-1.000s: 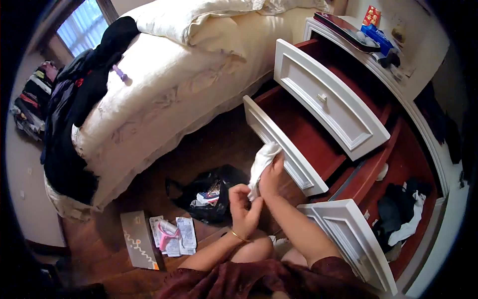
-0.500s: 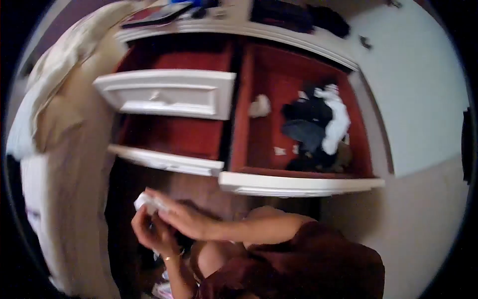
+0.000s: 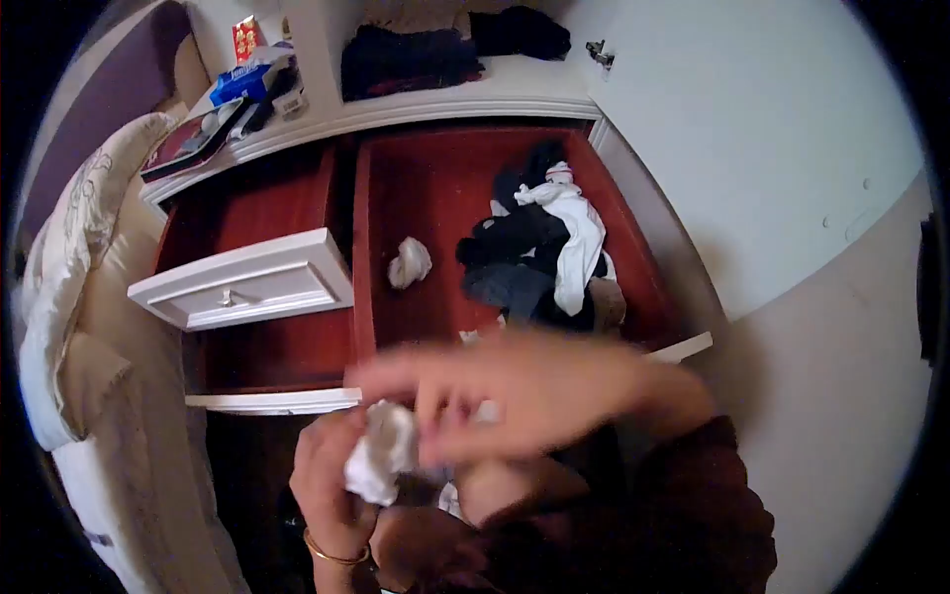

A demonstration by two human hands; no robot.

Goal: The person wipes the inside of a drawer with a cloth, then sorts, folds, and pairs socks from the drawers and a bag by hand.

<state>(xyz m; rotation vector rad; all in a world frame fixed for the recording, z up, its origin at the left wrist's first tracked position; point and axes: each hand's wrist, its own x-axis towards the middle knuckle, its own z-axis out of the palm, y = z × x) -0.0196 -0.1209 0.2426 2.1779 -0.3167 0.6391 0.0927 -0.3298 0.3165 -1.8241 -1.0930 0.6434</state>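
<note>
My left hand (image 3: 327,480), with a gold bracelet at the wrist, grips a bunched white sock (image 3: 382,455) above my knees. Blurred by motion, my right hand (image 3: 534,391) reaches across just right of the sock, its fingers apart. Whether its fingertips touch the sock I cannot tell. Behind the hands, the pulled-out drawer (image 3: 364,218) with red inner walls holds a small whitish bundle (image 3: 410,263) on its left side. On its right lies a heap of dark socks (image 3: 510,282), with a long white sock (image 3: 572,233) draped over it.
Left of that drawer, a smaller white-fronted drawer (image 3: 242,285) stands out above another pulled-out drawer (image 3: 272,400). A bed with pale bedding (image 3: 94,257) runs along the left. Folded dark clothes (image 3: 411,61) and a blue packet (image 3: 242,84) sit on the shelf above. A pale door panel (image 3: 762,129) stands right.
The view has shifted, bringing more of the shelf into sight. Both hands have come up closer to the large drawer; my right hand has moved off the white sock, which my left hand still grips.
</note>
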